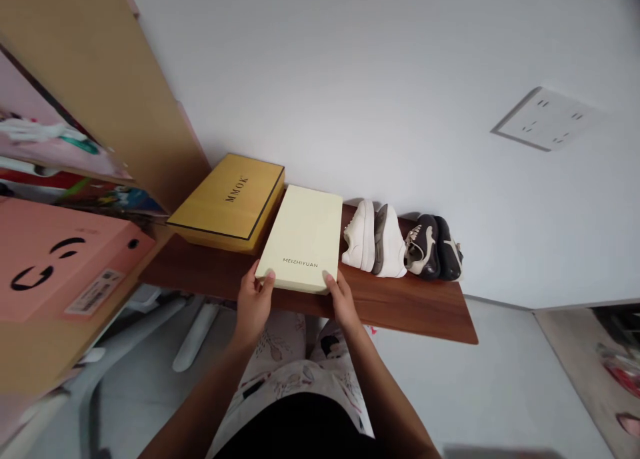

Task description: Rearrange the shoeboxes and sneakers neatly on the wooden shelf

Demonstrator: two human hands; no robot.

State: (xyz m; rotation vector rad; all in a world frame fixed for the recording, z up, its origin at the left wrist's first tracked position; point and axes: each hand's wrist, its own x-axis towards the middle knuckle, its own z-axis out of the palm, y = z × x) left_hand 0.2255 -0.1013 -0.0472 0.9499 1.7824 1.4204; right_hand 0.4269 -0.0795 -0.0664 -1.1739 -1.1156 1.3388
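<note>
A pale cream shoebox [307,229] lettered MEIZHIYUAN lies on a brown wooden shelf board [400,306]. My left hand [254,299] grips its near left corner, thumb on the lid. At the near right corner my right hand [343,299] holds the box the same way; the fingers under the edge are partly hidden. To the left sits a yellow box [230,202] marked MMOK with a dark trim line. Right of the cream box stand white sneakers [373,239], set on their sides, then black and cream shoes [433,246].
A white wall with a socket plate [547,119] rises behind the board. On the left, a pink box [65,259] rests on a wooden surface beside a tan upright panel [105,66]. Pale chair legs [195,339] stand on the grey floor below.
</note>
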